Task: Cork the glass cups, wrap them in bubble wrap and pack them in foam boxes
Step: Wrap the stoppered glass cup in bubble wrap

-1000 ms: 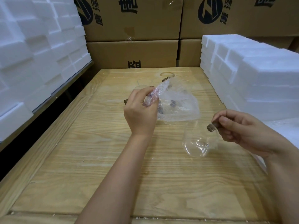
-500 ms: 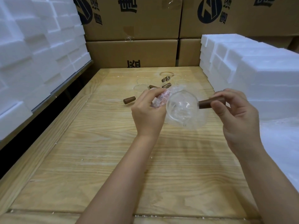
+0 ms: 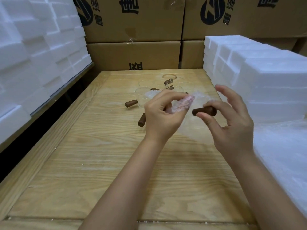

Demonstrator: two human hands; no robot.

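My left hand (image 3: 162, 116) pinches a bunched piece of bubble wrap (image 3: 181, 104) above the middle of the wooden table (image 3: 103, 163). My right hand (image 3: 232, 125) holds the brown handle (image 3: 204, 111) of a clear glass cup between thumb and forefinger, its other fingers spread. The cup's bowl is mostly hidden inside the wrap between my hands. Behind them stand several more glass cups (image 3: 144, 93) with brown handles, and loose brown handles (image 3: 131, 103) lie on the table.
White foam boxes are stacked at the left (image 3: 33, 52) and at the right (image 3: 259, 77). Printed cardboard boxes (image 3: 132, 53) form a wall behind the table. A sheet of bubble wrap (image 3: 285, 155) lies at the right edge.
The glass cup has moved left into the bubble wrap, and the wrap now covers its bowl. My right hand's free fingers have spread open. Both hands sit slightly lower over the table.
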